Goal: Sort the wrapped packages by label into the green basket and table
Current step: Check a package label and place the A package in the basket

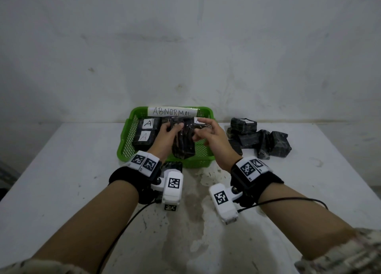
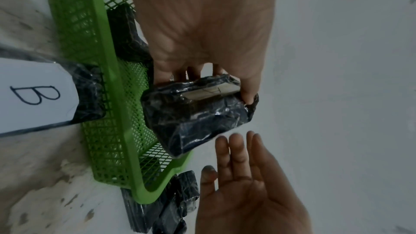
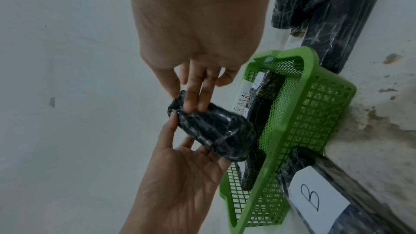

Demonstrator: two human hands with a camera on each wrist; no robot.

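Nearest on the white, stained counter (image 1: 61, 191), just in front of the green basket's near wall, lies a black wrapped package with a white label marked B (image 3: 315, 197), mostly hidden behind the left wrist in the head view. Above it both hands meet over the basket. The left hand (image 1: 167, 137) grips a black wrapped package (image 1: 184, 141), thumb on one side and fingers curled round the other, holding it upright above the basket's middle and clear of the floor; the left wrist view shows a pale label on its upper face, the letter too blurred to read. The right hand (image 1: 208, 135) is beside it with fingers straight and relaxed; in the right wrist view its fingertips (image 3: 195, 102) touch the package's end, without any clasp. The green basket (image 1: 123, 148) sits on the counter against the wall, with a paper strip reading ABNORMAL (image 1: 172, 111) on its far rim. Inside at the left lie two packages labelled A (image 1: 146, 132), one behind the other, and another white label shows at the far right corner behind the right hand. To the right of the basket, on the counter, a heap of black packages (image 1: 259, 141) lies piled together.
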